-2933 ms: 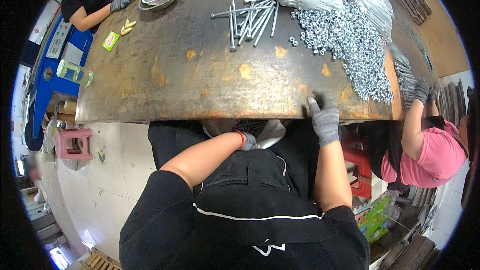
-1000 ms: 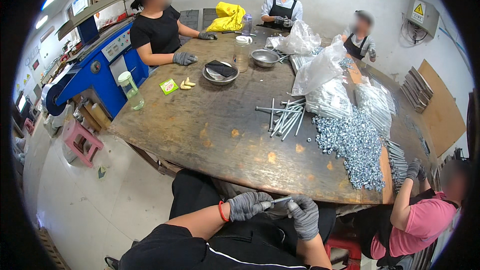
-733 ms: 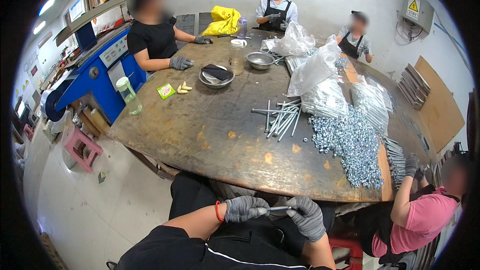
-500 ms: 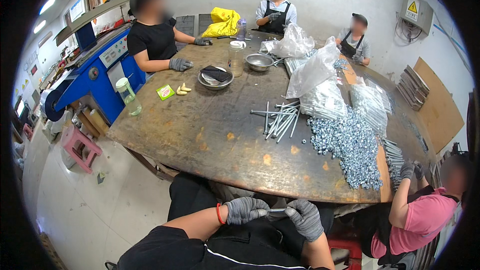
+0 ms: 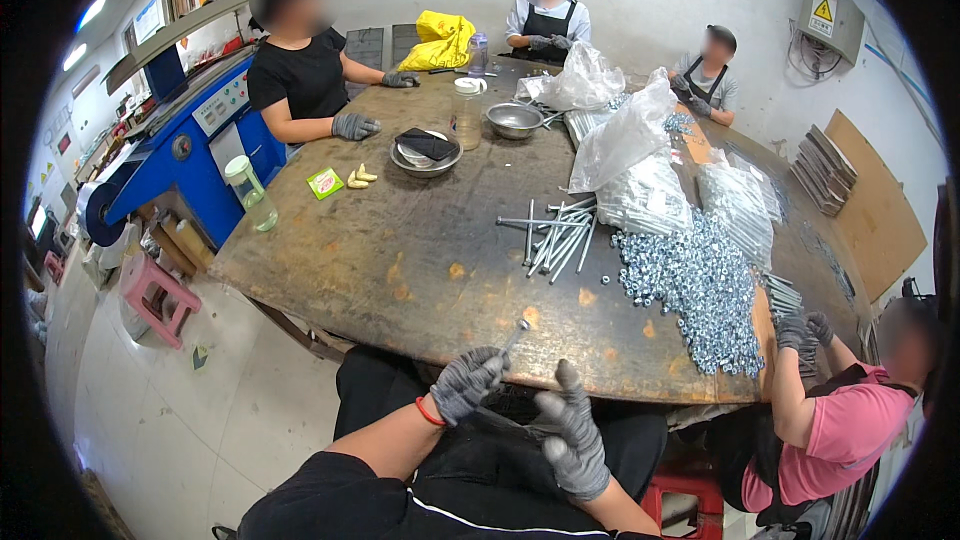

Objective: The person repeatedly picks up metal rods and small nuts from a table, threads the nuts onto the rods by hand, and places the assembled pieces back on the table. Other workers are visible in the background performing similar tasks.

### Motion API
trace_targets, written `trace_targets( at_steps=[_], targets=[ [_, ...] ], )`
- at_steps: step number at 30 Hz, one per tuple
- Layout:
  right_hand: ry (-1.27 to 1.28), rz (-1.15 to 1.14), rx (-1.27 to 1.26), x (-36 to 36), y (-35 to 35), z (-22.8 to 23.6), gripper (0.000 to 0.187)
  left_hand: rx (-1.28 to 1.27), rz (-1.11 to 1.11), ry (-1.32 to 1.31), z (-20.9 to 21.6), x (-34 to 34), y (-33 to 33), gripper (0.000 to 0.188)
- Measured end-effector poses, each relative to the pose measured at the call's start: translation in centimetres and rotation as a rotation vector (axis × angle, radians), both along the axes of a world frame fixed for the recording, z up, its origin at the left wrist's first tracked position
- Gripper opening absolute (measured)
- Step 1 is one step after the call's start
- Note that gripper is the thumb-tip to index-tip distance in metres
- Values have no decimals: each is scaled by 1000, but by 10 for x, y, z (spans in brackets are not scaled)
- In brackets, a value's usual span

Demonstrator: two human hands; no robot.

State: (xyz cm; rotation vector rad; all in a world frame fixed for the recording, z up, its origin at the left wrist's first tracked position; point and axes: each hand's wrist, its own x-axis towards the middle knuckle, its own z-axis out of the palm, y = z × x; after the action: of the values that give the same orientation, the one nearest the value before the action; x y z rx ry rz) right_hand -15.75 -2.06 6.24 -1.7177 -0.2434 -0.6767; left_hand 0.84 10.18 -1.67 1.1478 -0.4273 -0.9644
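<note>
The left hand [image 5: 467, 383], in a grey knit glove, is clamped on a thin steel bolt [image 5: 514, 337] poking up past its fingers. The right hand [image 5: 573, 435], gloved alike, hangs just beside it, fingers spread, holding nothing, at the edge of the worn wooden table [image 5: 420, 260].

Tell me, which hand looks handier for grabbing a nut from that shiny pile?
Probably the right hand: it is open and nearer the nut pile, while the left hand grips a long bolt.

L hand [image 5: 466, 383] clenched, raised; R hand [image 5: 572, 435] spread open.
</note>
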Motion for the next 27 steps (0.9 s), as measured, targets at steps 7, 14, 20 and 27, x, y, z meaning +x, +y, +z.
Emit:
trace_targets(
  at_steps=[7, 14, 20, 27],
  targets=[
    [368, -400, -292, -8, -30, -43, 18, 106, -456, -417, 16, -24, 13, 24],
    [775, -494, -258, -40, -43, -100, 16, 537, -660, -828, -36, -29, -28, 26],
    [792, -553, -105, -48, -49, -115, 23, 846, -394, -1248, -156, -11, -84, 36],
    [612, -820, -212, -29, -99, -90, 19, 118, 34, -1248, -197, -37, -88, 36]
  ],
)
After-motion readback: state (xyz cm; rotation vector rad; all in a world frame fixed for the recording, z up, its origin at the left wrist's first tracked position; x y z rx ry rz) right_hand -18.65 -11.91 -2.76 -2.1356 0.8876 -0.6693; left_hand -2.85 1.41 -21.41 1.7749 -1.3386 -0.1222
